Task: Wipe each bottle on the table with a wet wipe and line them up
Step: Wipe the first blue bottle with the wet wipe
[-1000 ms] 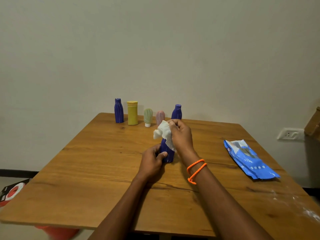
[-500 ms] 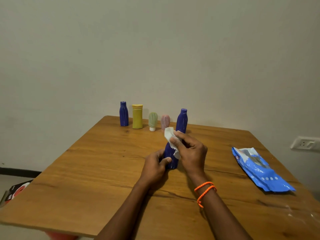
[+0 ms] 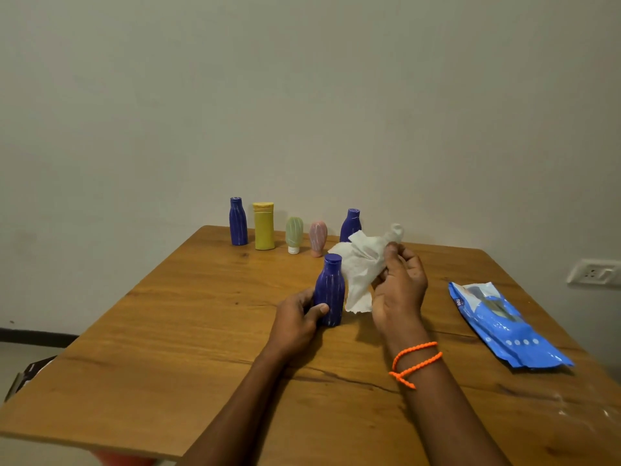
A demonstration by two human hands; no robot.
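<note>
— At the wooden table (image 3: 168,348), what is the person doing with the blue bottle (image 3: 330,290)?

— The left hand (image 3: 297,322) is gripping it low on the body, thumb curling across the front and fingers wrapping behind. The bottle is standing upright near the middle of the table, cap at the top, base on the wood.

— And the wet wipe (image 3: 361,264)?

— The right hand (image 3: 398,289) is pinching it between thumb and fingertips, holding it up just to the right of the bottle. The sheet is hanging loose and crumpled; its lower edge is dangling just beside the bottle's shoulder, and I cannot tell whether it is touching.

— So which way is the bottle lying from the wipe?

— To the left and slightly lower. Its long axis is running vertically, so any further stroke looks like one going up or down the side. The right hand is the nearer one for wiping; the left is the one steadying.

— Where is it going afterwards?

— Judging by the layout, toward the far edge, where a second blue bottle (image 3: 238,222), a yellow bottle (image 3: 264,227), a green tube (image 3: 294,234) and a pink tube (image 3: 318,237) are standing in a row. A third blue bottle (image 3: 351,224) is standing at the right end, partly hidden behind the wipe.

— Anything else?

— A blue wipes packet (image 3: 504,327) is lying flat, well to the right of both hands.
</note>
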